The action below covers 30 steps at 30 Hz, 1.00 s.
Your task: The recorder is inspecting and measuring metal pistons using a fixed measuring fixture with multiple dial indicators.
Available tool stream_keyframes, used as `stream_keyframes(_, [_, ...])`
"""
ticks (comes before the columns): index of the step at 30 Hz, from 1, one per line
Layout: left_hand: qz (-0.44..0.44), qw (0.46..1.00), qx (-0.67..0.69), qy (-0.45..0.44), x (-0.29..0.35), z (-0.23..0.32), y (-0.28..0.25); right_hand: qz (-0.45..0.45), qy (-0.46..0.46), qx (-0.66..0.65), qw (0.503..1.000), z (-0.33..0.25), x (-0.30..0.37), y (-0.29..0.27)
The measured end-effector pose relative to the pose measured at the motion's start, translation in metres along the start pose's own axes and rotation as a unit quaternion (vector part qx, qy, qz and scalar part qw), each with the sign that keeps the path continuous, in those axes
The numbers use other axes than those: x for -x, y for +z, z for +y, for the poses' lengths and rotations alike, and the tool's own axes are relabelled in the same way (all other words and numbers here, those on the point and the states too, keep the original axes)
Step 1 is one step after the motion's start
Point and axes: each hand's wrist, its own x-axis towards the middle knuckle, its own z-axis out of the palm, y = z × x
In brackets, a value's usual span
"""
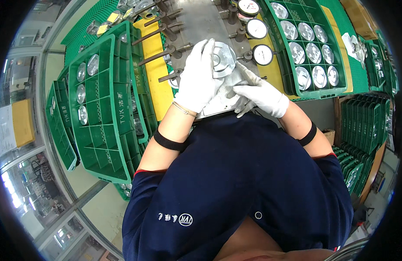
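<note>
Both my hands wear white gloves. My left hand [197, 80] is closed round a shiny round metal piston [223, 59], its fingers along the left side of it. The piston is above a grey metal plate [205, 27], with its round face turned up. To the right, my right hand [264, 95] has its fingers apart. Its index fingertip reaches up to the piston's lower right edge; whether it touches is hard to tell. Its thumb points left below the piston, and the lower fingers are partly hidden.
Metal posts with rods [154, 56] line the plate's left side. Several dial gauges [262, 55] stand along its right. A green divided crate [307, 90] of pistons lies at right, and another green crate [100, 143], partly filled, at left. More green crates [362, 117] are stacked lower right.
</note>
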Motion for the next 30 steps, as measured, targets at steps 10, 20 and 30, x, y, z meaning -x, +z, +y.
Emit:
stream_keyframes(10, [0.011,1.0,-0.008,-0.006,-0.004,0.003,-0.015,-0.007,0.016,0.061,0.998,-0.007,-0.001,0.0])
stream_keyframes(20, [-0.042,0.994,-0.098,-0.02,-0.093,-0.055,-0.181,-0.126,-0.17,-0.267,0.94,-0.01,0.035,-0.02])
stream_keyframes(30, [-0.204,0.869,-0.193,-0.407,0.03,-0.398,-0.291,-0.031,-0.371,-0.219,0.902,0.001,0.131,-0.103])
